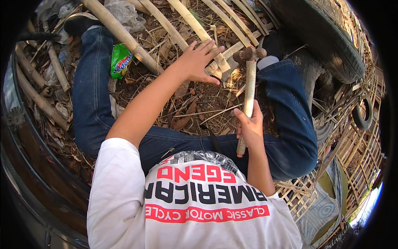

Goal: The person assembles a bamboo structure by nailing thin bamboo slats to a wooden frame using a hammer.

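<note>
My right hand (251,126) is wrapped round the lower part of a hammer's (249,89) pale wooden handle. The rusty brown hammer head points away from me, near my right ankle. With its fingers spread, my left hand (200,62) reaches out over the near ends of split bamboo strips (191,21). Whether its fingertips touch the strips I cannot tell. Just beyond that hand, a strip with a pale cut end (223,63) lies close to the hammer head. A thicker bamboo pole (124,36) slants in from the far left, beside my left forearm.
My legs in blue jeans (93,79) bend around the work spot on littered ground. A green packet (120,60) lies inside my left leg. A big tyre (331,39) stands at the far right, a bamboo lattice (296,201) at near right. Several poles (43,106) lie left.
</note>
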A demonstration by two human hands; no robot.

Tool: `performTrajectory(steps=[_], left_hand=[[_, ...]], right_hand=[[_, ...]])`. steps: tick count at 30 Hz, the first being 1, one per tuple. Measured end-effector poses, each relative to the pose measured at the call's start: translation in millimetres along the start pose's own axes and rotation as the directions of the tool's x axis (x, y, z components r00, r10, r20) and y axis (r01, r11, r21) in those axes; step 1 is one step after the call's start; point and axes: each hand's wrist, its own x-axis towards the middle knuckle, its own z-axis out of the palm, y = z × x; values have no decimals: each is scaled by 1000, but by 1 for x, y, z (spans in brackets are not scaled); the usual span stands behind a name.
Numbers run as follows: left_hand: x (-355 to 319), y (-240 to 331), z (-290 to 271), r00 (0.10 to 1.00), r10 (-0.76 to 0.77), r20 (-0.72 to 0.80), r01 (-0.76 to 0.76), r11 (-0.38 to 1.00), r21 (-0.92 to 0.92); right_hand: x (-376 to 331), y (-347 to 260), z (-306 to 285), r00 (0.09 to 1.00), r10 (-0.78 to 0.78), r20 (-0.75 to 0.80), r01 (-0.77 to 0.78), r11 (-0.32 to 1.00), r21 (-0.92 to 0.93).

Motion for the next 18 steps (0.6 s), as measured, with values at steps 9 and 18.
performTrajectory(steps=[9,18], left_hand=[[-12,-4,-13,984,110,-138,-125,986,-113],[-22,-15,-16,992,104,-73,-105,994,-17]], right_hand=[[85,11,26,883,-414,-219,375,905,-199],[134,24,36,906,-328,-267,259,929,-262]])
